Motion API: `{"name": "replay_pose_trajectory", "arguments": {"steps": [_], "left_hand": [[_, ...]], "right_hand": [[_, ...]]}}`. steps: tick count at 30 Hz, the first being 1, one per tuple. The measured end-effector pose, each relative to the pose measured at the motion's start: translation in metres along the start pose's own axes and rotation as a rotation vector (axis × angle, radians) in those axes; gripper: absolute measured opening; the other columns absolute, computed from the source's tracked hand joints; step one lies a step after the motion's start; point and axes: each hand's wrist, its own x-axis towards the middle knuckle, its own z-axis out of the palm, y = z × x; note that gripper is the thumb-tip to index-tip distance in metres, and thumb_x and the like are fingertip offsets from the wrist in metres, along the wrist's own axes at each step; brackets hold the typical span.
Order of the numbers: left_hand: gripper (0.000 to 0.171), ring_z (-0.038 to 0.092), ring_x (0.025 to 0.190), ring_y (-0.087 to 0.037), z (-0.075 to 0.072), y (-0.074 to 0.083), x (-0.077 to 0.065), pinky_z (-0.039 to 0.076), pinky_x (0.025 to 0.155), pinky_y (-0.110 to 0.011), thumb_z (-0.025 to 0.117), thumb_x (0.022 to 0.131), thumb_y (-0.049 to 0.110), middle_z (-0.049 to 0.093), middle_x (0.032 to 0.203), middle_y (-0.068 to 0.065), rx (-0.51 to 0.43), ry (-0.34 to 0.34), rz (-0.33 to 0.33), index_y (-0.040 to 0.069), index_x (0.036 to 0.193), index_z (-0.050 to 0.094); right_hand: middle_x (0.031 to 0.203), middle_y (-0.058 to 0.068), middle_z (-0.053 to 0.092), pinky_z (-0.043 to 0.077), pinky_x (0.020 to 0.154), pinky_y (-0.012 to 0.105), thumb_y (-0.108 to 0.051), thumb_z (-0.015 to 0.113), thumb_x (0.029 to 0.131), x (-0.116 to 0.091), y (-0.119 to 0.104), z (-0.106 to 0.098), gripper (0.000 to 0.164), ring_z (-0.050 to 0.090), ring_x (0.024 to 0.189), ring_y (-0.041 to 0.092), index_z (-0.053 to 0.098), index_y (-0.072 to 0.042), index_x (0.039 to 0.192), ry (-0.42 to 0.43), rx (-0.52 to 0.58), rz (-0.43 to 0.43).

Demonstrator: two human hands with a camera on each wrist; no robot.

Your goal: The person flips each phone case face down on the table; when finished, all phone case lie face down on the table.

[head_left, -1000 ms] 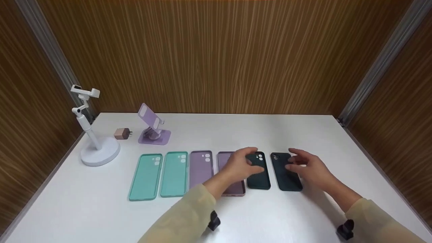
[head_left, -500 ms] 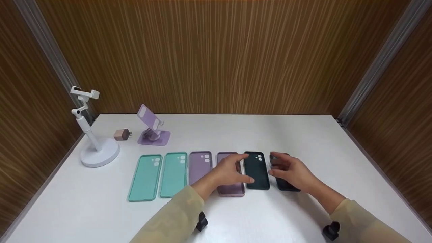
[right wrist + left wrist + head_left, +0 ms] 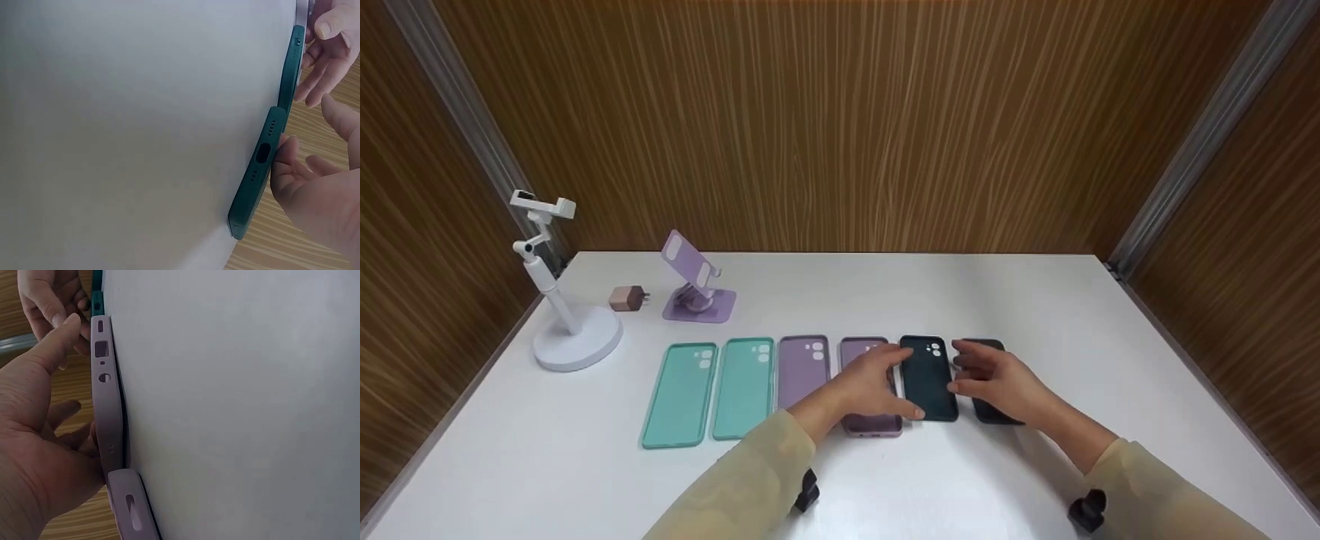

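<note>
A dark green phone case (image 3: pixel 928 390) lies flat between my hands, with camera holes at its far end. My left hand (image 3: pixel 864 386) is over the neighbouring purple case (image 3: pixel 877 426), thumb and forefinger spread, tips at the dark green case's left edge. My right hand (image 3: pixel 1009 384) covers part of the rightmost dark case (image 3: pixel 996 414); its thumb and forefinger tips are close to the middle case's right edge. The right wrist view shows bent fingers beside the rightmost case (image 3: pixel 261 163), its thumb held apart. Neither hand grips anything.
Left of my hands, another purple case (image 3: pixel 802 371) and two mint green cases (image 3: pixel 744 390) continue the row. Behind them stand a purple folding phone stand (image 3: pixel 699 304), a pinkish plug charger (image 3: pixel 628 298) and a white phone stand (image 3: pixel 577 339) on the white table (image 3: pixel 840 487).
Both hands have shifted left and lowered, the left from over the dark green case to its left edge, the right inward over the rightmost case. The cases look almost unmoved.
</note>
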Motion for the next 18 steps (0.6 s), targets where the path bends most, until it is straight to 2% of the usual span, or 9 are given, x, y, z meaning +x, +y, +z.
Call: {"name": "replay_pose_trajectory", "arguments": {"steps": [9,18], "left_hand": [[0.102,0.037,0.153,-0.032,0.0014,-0.0008,0.0017,0.035,0.122,-0.045,0.095,0.079,0.041,0.036,0.169,-0.011,0.051,-0.019,0.0,0.011,0.162,0.044],[0.1,0.035,0.154,-0.032,0.0027,-0.0007,0.0022,0.034,0.123,-0.043,0.093,0.08,0.044,0.034,0.17,-0.011,0.099,-0.027,0.011,0.009,0.161,0.047]], "right_hand": [[0.15,0.027,0.056,0.049,0.11,0.051,-0.023,0.081,0.097,0.0028,-0.0006,0.0,0.078,0.063,0.13,0.036,0.042,0.0,0.16,-0.015,-0.039,0.002],[0.144,0.024,0.062,0.051,0.105,0.047,-0.023,0.081,0.096,0.0047,0.001,0.0003,0.077,0.066,0.12,0.03,0.044,0.003,0.158,-0.022,-0.08,-0.014]]}}
